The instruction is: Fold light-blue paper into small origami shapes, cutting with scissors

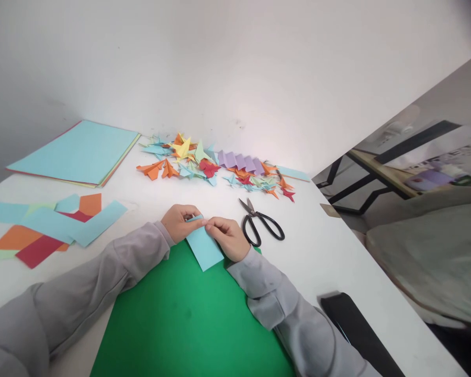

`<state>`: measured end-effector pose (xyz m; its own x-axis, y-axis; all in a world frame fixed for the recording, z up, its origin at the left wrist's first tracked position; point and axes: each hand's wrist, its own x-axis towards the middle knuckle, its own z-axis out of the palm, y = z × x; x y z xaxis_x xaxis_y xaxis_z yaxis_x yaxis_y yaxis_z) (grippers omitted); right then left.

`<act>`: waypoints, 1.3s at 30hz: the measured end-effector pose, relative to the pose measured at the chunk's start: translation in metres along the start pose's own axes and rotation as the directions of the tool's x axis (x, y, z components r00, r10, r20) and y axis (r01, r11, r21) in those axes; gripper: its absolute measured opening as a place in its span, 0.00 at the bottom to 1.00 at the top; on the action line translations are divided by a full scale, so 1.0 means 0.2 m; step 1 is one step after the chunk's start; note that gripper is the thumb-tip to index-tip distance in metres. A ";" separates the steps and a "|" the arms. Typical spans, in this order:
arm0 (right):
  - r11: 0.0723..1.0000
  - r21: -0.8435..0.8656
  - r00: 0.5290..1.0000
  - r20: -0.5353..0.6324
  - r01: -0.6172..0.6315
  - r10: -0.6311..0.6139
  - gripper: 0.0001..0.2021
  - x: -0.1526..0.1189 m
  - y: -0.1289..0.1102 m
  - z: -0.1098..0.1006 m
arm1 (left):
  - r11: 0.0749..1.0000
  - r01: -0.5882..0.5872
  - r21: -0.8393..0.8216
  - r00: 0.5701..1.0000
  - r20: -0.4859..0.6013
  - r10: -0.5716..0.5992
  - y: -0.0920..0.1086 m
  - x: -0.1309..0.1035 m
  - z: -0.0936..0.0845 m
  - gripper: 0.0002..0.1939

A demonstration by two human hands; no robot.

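A light blue paper strip [204, 248] is pinched at its far end between my two hands, above the green sheet [188, 314]. My left hand [182, 222] is closed on its upper left corner, thumb along the edge. My right hand [230, 237] grips the upper right corner, its fingertips meeting those of the left. The far edge of the strip is partly hidden by the fingers, so I cannot tell whether it is folded there. Black-handled scissors [262, 221] lie just right of my right hand, blades partly apart and pointing toward the wall.
Loose coloured paper strips [57, 222] overlap on the left. Behind them lies a stack of large coloured sheets [78, 152]. Folded paper shapes [184, 154] and a purple pleated paper [241, 162] line the wall. A black object [355, 327] rests near the table's right edge.
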<state>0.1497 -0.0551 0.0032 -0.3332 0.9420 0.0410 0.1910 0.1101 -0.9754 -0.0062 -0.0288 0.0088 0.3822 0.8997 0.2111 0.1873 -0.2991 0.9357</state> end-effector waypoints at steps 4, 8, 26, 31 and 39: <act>0.999 -0.034 1.000 -0.015 -0.003 0.002 0.11 0.00 -0.01 0.00 | 0.997 0.071 -0.023 0.997 -0.025 -0.071 -0.01 0.01 0.00 0.11; 1.000 -0.012 0.997 -0.072 -0.004 0.003 0.09 0.01 -0.01 -0.01 | 0.979 0.172 -0.109 0.980 -0.077 -0.181 -0.02 0.01 -0.02 0.12; 0.907 0.422 0.979 -0.191 0.017 0.070 0.09 -0.01 0.05 -0.04 | 0.880 0.205 -0.428 0.831 -0.400 -0.388 -0.08 0.07 -0.11 0.15; 0.924 0.382 0.967 -0.230 -0.015 0.111 0.10 0.00 0.03 -0.02 | 0.880 0.268 -0.392 0.916 -0.179 -0.359 -0.02 0.03 -0.08 0.14; 0.991 0.135 0.982 -0.183 -0.015 0.040 0.09 0.01 0.03 -0.01 | 0.951 0.180 -0.250 0.982 -0.016 -0.190 0.00 0.00 0.00 0.09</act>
<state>0.1529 -0.0520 -0.0026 -0.1509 0.9877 0.0408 0.0699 0.0518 -0.9962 -0.0065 -0.0299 0.0092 0.3256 0.9449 0.0341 0.0207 -0.0432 0.9989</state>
